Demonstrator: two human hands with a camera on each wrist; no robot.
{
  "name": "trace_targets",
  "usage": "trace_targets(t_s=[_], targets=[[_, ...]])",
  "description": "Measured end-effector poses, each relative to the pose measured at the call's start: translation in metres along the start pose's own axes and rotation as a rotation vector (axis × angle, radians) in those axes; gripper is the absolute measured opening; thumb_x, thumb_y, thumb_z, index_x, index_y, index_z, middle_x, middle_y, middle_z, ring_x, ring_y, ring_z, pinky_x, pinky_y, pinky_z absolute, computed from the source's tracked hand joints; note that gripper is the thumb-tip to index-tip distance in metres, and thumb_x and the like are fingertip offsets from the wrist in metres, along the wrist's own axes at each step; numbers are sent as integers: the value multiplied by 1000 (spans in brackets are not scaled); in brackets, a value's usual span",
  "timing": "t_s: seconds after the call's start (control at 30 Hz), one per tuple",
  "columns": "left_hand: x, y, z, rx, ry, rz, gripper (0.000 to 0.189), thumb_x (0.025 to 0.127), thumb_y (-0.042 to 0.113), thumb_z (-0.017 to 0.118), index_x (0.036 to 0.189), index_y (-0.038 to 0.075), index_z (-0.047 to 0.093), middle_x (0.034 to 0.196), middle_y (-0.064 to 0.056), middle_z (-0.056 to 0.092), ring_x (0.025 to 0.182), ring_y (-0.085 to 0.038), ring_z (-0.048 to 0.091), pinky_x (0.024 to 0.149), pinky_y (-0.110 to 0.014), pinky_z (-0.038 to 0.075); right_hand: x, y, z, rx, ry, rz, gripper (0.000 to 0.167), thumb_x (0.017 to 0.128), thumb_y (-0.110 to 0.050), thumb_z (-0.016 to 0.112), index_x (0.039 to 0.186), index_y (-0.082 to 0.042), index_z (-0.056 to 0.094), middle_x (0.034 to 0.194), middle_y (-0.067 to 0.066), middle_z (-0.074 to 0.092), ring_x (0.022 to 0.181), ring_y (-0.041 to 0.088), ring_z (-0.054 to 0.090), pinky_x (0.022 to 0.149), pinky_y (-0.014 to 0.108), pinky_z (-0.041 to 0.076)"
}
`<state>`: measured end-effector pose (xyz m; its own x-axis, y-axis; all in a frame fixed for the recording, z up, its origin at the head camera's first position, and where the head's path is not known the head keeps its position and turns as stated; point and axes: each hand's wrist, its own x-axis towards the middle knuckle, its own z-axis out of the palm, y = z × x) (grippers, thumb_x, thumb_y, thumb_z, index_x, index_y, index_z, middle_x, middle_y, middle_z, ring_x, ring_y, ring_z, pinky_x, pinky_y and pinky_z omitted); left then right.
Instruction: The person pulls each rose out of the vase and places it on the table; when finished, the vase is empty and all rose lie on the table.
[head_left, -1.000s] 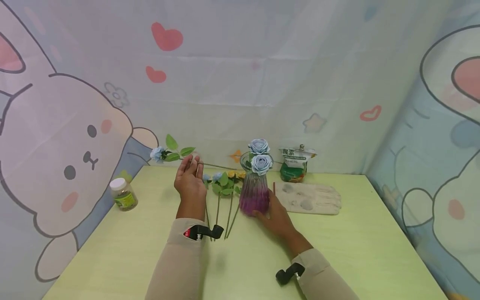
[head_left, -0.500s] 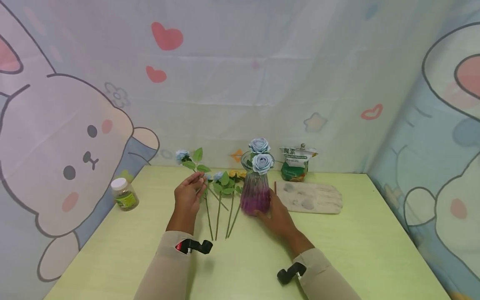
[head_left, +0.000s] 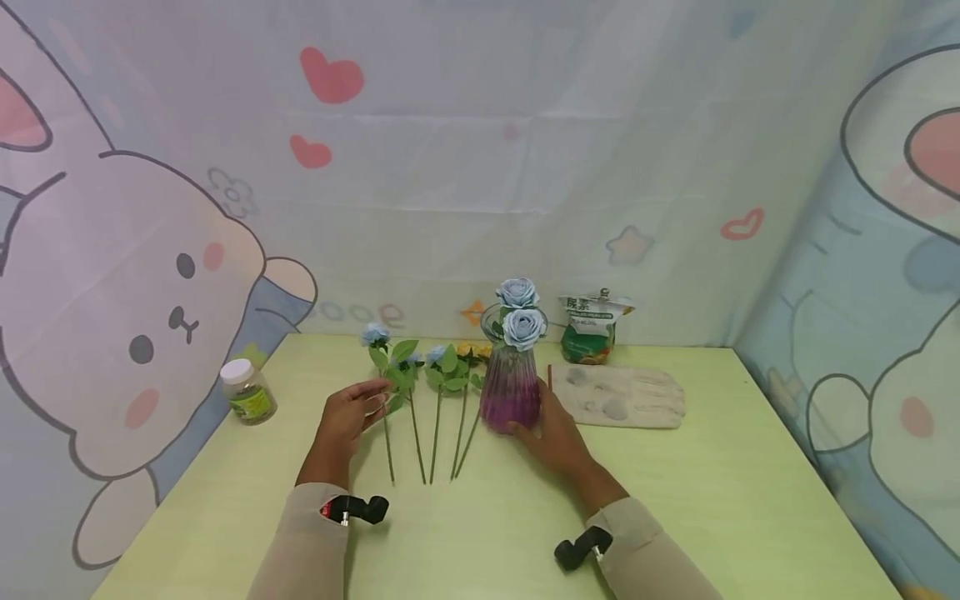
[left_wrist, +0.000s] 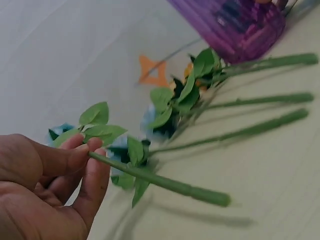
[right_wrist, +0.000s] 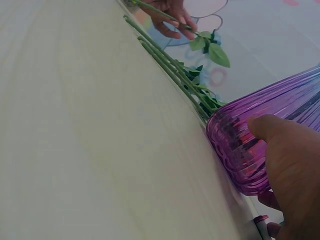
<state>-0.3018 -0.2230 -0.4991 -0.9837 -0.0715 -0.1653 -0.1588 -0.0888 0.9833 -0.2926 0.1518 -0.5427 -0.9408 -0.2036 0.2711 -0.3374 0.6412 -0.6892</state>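
Note:
My left hand [head_left: 347, 423] pinches the green stem [left_wrist: 170, 184] of a blue artificial rose [head_left: 375, 335] between thumb and fingers. In the left wrist view the stem's cut end points right, over its shadow on the table. My right hand [head_left: 558, 440] grips the lower right side of a ribbed glass vase [head_left: 510, 402], purple at the base and clear above. Its thumb [right_wrist: 270, 127] lies across the glass. Two blue roses [head_left: 523, 328] rise from the vase mouth. Between hand and vase, several blue and yellow flowers lie side by side, their stems [head_left: 438, 437] toward me.
Right of the vase lies a flat pale work glove [head_left: 622, 398]. Behind it, against the printed backdrop [head_left: 480, 167], stands a green and white pouch [head_left: 590, 329]. A small jar [head_left: 249, 392] with a white lid is at the table's left edge.
My left hand has come down and left with the rose, whose stem has swung from nearly level to pointing toward me beside the other flowers. The right hand and vase stay put.

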Motion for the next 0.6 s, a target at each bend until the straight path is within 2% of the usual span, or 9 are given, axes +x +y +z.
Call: trace_targets(t_s=[0.2,0.3,0.37,0.47,0.53,0.6], targets=[[9,-14,-13,38,-34,-12,41,108,-1,64,149,-2,64,119,11,80,113,-8,73,85,-17,62,-1,-2,0,-12,17,-8,98,102,-43,78,172,0,23,176,22,36,164,42,37,133,59,34],[11,-20,-14,52,-36,-8,38,108,-2,65,146,-2,67,116,11,80,106,-4,73,83,-17,61,-1,-4,0,-7,23,-9,97,102,-41,78,172,1,24,176,24,36,163,43,37,133,60,34],[11,-22,-12,93,-18,10,35,107,-2,66,143,-3,69,121,5,81,103,-2,73,81,-16,61,-1,-4,0,-8,24,-6,97,102,-40,78,171,1,24,176,24,36,163,43,37,133,60,34],[11,-26,-9,162,5,53,33,108,-2,65,140,-5,69,134,-12,77,99,-4,72,78,-16,60,-1,-4,0,-12,24,-1,96,102,-40,78,171,1,25,176,24,36,164,44,37,133,60,34],[10,-29,-8,236,16,102,31,109,-1,64,139,-7,69,140,-22,73,101,-9,71,77,-17,60,-1,-4,0,-13,20,5,97,103,-40,78,172,1,24,176,24,35,164,43,36,134,59,33],[10,-32,-7,313,38,140,30,109,2,63,138,-6,71,143,-26,70,108,-19,73,81,-21,61,-1,-5,0,-9,12,10,97,103,-40,78,172,0,23,177,23,34,165,42,35,134,59,32]])
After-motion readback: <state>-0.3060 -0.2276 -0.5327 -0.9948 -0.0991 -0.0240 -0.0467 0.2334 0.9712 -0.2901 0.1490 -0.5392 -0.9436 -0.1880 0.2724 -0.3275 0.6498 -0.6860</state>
